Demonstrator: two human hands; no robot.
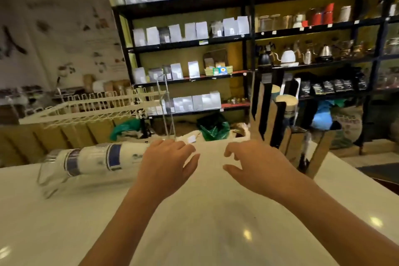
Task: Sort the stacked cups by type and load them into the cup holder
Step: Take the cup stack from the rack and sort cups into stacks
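Observation:
A long stack of cups (97, 161) lies on its side on the white counter (194, 222) at the left: white paper cups with blue bands, and clear plastic cups (48, 168) at its left end. A brown wooden cup holder (272, 129) with tall black slots stands at the right; white cups (286, 101) show in its top. My left hand (166, 162) hovers just right of the stack's right end, fingers spread, holding nothing. My right hand (254, 164) floats left of the holder, fingers loosely curled and empty. The view is blurred.
A white wire rack (90, 108) stands behind the counter at the left. Black shelves (248, 34) with white bags, jars and kettles fill the back wall. A thin wire stand (167, 110) rises behind the counter's far edge. Green and blue bags lie on the floor beyond.

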